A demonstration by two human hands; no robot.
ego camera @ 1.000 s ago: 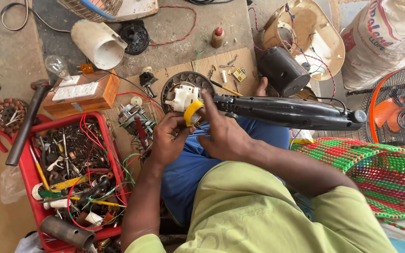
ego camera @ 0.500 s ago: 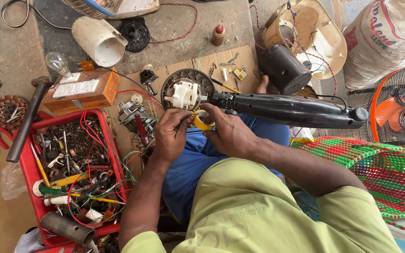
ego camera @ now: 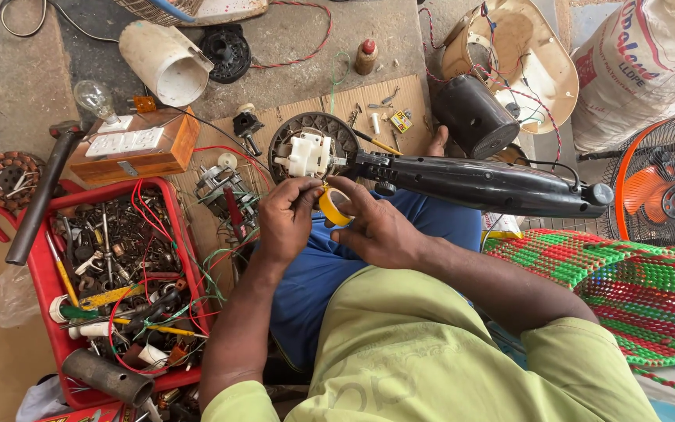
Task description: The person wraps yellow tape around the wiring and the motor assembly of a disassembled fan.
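Starting far left of the yellow tape roll [ego camera: 337, 208]: passing a red crate [ego camera: 41, 270] stuffed with wires and tools.

Curling the left hand [ego camera: 287, 223] just left of the tape roll, wrist bent down. Pinching the fingers [ego camera: 304, 194] shut at the roll's edge, maybe on the loose end of the tape, though too small to tell for sure.

Holding the tape roll over the blue lap, just below the white motor part [ego camera: 308, 154].

Gripping the tape roll from the right with the right hand [ego camera: 380, 230], fingers wrapped tight around it, arm coming in from lower right.

Passing the long black fan neck [ego camera: 478, 184], above and right of the tape roll.

Maybe going wrong:
- Letting the pinch slip and losing the sticky end.
- Letting the tape fold and stick to itself.
- Loosening the right hand and dropping the roll down by the crate.
- Bumping the fan neck and tugging the thin wires by the white part.
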